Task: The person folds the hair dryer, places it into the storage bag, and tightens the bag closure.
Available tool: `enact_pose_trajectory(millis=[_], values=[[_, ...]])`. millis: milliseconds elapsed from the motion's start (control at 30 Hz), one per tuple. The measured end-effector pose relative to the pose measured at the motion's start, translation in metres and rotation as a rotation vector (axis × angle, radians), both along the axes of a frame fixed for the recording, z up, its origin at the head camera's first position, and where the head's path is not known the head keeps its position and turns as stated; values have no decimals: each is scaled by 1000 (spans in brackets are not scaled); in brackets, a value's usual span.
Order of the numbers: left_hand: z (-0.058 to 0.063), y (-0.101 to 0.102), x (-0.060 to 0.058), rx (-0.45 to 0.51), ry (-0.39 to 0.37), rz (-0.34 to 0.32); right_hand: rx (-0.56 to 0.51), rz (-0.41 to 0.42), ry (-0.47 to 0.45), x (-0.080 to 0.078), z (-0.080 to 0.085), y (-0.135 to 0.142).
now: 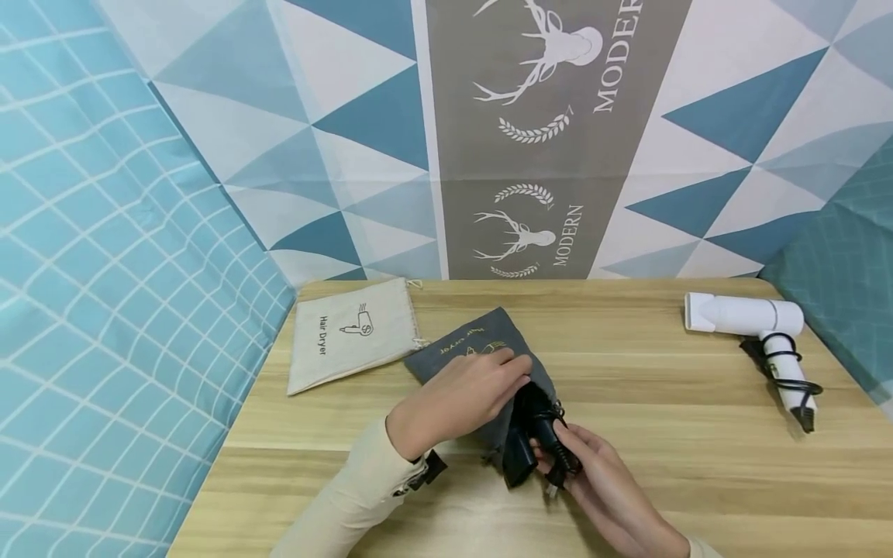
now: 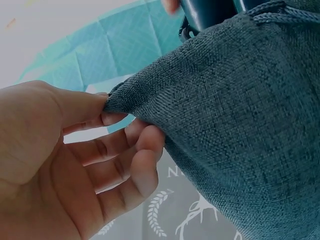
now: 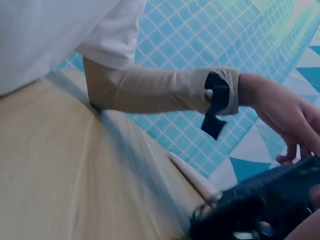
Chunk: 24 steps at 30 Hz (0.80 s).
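Left grip (image 1: 463, 393) pinched the mouth edge of a grey drawstring bag (image 2: 230, 115); black corded hair dryer (image 1: 519, 456) sat partly inside, outer end held by right grip (image 1: 608, 482).

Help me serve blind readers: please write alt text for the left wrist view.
A left hand pinches the edge of a dark grey woven-cloth bag with a braided grey drawstring. Smooth, rounded black parts show at its opening.
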State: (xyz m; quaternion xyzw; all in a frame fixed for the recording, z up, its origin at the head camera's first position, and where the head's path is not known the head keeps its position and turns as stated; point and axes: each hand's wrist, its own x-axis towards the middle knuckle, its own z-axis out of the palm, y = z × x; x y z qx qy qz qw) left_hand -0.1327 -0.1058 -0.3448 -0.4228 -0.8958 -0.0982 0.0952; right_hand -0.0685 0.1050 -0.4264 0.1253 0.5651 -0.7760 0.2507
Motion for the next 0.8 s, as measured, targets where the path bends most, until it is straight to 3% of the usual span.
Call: enact_pose_trajectory(millis=[100,200,300,467,567,667,733,800], values=[[1,-1,-1,18,-3,-1,-31,71,26,2,-1,6],[1,-2,-2,32,-7,-9,37,139,88,4,-5,12],[2,-3,-2,35,-12,-19,247,152,185,7,-10,15],[3,-3,0,32,-27,-30,770,66,404,14,-13,14],[3,-2,0,30,-17,-30,1004,58,483,16,-13,13],[2,-1,0,30,3,-31,1057,115,486,18,-15,13],[1,0,1,30,13,-33,997,141,461,18,-16,14],[0,2,1,26,26,-39,856,175,414,17,-18,16]])
